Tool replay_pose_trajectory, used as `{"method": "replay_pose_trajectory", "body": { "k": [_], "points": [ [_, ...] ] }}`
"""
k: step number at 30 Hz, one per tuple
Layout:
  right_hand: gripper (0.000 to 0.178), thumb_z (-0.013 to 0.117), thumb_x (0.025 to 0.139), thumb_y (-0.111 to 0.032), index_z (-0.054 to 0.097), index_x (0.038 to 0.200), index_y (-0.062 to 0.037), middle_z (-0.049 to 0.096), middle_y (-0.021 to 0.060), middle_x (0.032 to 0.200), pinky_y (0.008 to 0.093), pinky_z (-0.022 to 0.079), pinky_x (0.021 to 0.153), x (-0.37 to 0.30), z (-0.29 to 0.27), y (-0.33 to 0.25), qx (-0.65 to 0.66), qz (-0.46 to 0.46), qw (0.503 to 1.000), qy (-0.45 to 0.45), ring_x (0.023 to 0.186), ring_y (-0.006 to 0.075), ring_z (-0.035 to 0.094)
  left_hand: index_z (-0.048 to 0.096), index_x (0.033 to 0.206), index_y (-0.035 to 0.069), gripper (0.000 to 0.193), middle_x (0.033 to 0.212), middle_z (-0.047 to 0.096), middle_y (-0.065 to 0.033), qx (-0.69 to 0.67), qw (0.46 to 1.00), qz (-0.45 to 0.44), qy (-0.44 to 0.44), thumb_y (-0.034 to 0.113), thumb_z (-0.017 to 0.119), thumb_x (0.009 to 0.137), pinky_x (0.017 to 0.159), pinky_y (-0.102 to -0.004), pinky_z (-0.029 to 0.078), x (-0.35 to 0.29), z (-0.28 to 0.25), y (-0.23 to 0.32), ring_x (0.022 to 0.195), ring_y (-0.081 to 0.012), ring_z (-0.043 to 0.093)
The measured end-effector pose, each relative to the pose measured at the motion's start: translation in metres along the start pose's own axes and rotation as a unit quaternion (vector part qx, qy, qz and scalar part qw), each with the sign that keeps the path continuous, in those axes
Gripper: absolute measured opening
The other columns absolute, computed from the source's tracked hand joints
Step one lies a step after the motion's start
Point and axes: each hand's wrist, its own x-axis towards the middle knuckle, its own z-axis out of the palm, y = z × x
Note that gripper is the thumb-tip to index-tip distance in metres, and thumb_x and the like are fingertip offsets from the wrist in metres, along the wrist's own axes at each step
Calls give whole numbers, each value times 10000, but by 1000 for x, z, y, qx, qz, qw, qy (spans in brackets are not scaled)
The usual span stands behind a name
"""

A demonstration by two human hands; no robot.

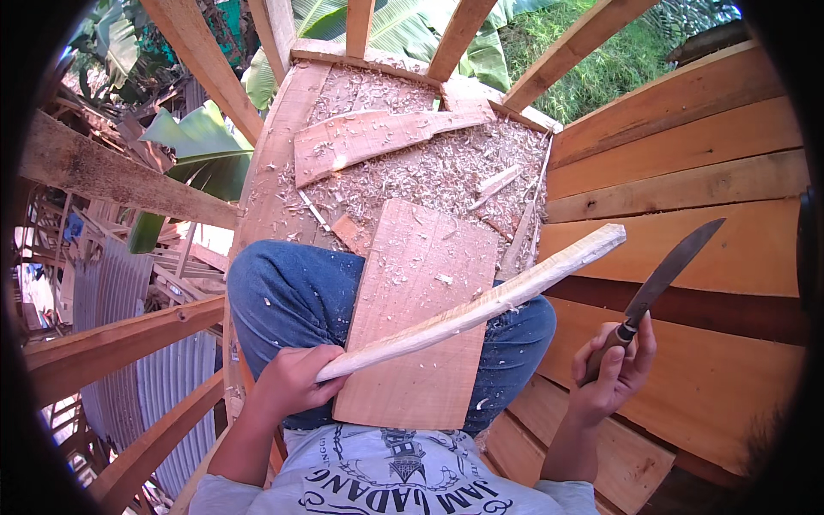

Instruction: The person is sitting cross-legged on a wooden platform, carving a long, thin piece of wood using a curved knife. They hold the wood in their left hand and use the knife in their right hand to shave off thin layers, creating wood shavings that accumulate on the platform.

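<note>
Closed around the near end of a pale, whittled wooden stick (468, 315) is my left hand (296, 380). The stick slants up to the right, and its far end reaches past my right knee. My right hand (614, 365) grips the wooden handle of a knife (674, 268), off to the right of the stick. Its dark blade points up and away, apart from the stick. A flat wooden board (421, 275) lies across my lap under the stick, with a few shavings on it.
Wood shavings (386, 193) cover the floor ahead, around a larger plank offcut (369, 142) and smaller scraps. A plank wall (678, 240) stands close on my right. Wooden railing bars (129, 322) run along the left and front, with banana leaves (202, 142) and corrugated sheets (176, 378) beyond.
</note>
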Motion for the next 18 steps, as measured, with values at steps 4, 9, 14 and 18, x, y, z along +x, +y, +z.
{"method": "replay_pose_trajectory", "body": {
  "k": [4, 9, 14, 18],
  "points": [
    [339, 570, 851, 9, 544, 1188, 36, 637, 140, 815, 264, 492, 562, 7, 9, -8, -98, -77, 970, -209, 669, 148, 612, 610, 842, 28, 222, 642, 627, -82, 10, 1000, -2, 1, 67, 764, 688, 489, -282, 478, 4, -1, 2, 540, -210, 634],
    [372, 628, 773, 62, 572, 1141, 58, 641, 168, 811, 262, 500, 587, -12, 4, 1, -30, -15, 999, 8, 655, 188, 638, 608, 843, 25, 223, 656, 628, -86, -7, 1000, -9, 4, 65, 763, 688, 493, -285, 478, 2, 0, 1, 546, -213, 635],
    [406, 623, 800, 43, 533, 1196, 38, 630, 168, 813, 255, 487, 542, -11, -2, -12, 45, 40, 998, 18, 625, 160, 614, 608, 856, 20, 235, 665, 630, -90, -8, 1000, -2, 0, 66, 765, 686, 495, -286, 479, 4, -2, 1, 551, -212, 636],
    [393, 568, 873, -32, 480, 1252, 24, 618, 153, 845, 219, 452, 508, -6, -2, -4, -167, -39, 959, -224, 591, 126, 570, 605, 854, 22, 237, 667, 630, -95, -3, 1000, -5, -4, 69, 766, 687, 493, -289, 478, 1, -1, -3, 552, -216, 637]
  ]
}}
